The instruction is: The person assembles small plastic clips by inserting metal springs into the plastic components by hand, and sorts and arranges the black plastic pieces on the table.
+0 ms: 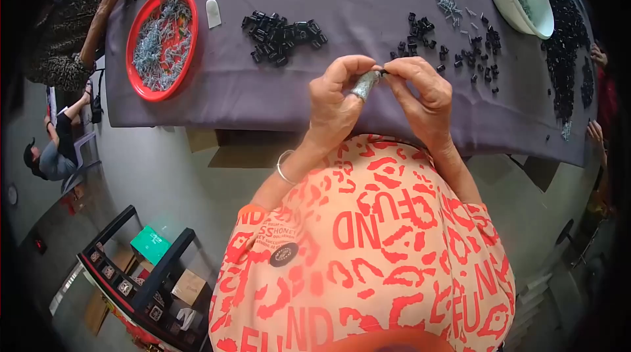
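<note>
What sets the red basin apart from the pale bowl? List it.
The basin is bright red; the bowl is whitish green. The basin stands to the left, the bowl far right. Far more greyish pieces show in the basin than in the bowl. Both are open containers.

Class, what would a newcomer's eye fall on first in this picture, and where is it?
Probably the peach-and-red patterned shirt, lower middle. Next, the red basin of clear pieces, at the left on the purplish tablecloth. Above the shirt, the left hand and right hand meet at a small black part.
</note>
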### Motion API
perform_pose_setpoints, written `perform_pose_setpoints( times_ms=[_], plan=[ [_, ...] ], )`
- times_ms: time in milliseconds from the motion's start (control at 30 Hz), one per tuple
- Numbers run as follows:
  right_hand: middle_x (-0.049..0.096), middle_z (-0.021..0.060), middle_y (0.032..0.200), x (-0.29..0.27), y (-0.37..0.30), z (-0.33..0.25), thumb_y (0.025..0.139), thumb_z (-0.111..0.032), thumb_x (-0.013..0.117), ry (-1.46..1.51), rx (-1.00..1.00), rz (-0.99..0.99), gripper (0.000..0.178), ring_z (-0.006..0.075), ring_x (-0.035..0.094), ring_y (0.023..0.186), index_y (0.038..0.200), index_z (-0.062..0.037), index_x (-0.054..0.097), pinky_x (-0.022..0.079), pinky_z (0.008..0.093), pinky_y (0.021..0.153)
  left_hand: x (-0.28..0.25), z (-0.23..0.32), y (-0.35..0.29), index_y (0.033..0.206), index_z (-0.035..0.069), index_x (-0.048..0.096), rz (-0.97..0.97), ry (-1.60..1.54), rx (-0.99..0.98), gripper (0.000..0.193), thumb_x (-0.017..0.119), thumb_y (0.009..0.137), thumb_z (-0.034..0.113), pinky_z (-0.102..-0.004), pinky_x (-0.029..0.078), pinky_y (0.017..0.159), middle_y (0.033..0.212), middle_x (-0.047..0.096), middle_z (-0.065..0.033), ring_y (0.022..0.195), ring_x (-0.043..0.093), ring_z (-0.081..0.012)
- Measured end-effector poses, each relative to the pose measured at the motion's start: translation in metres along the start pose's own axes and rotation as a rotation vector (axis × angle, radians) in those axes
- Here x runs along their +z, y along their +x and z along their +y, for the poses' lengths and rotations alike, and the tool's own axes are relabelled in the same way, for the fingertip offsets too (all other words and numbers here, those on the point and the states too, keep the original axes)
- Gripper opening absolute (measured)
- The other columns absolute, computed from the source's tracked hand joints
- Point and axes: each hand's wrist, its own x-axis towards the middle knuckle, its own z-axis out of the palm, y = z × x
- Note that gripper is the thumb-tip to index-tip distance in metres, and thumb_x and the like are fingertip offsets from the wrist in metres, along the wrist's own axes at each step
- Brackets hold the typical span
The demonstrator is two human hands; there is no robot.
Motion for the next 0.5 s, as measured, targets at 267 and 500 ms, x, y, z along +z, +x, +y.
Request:
perform_pose_setpoints(
  times_ms=[267,500],
  plan=[
    [0.063,0.0117,0.085,-0.001,0.015,0.019,0.074,0.009,0.062,-0.336,-0.160,-0.080,0.027,0.0244,0.064,0.078,0.099,-0.0016,0.059,0.051,0.0331,0.068,-0.001,-0.024,0.032,0.088,0.007,0.066,0.046,0.703,0.618,0.022,0.068,0.067,0.000,-0.0363,0.048,0.072,0.087,0.063,-0.0073,0.082,0.058,-0.0251],
    [0.060,0.0129,0.082,-0.003,0.027,0.018,0.075,0.003,0.062,-0.519,-0.153,-0.286,0.038,0.0298,0.062,0.076,0.110,-0.0022,0.048,0.050,0.0382,0.067,-0.008,-0.011,0.024,0.092,0.007,0.066,0.026,0.893,0.507,0.023,0.066,0.070,0.002,-0.0368,0.044,0.077,0.097,0.059,-0.0088,0.092,0.052,-0.0243]
  ],
)
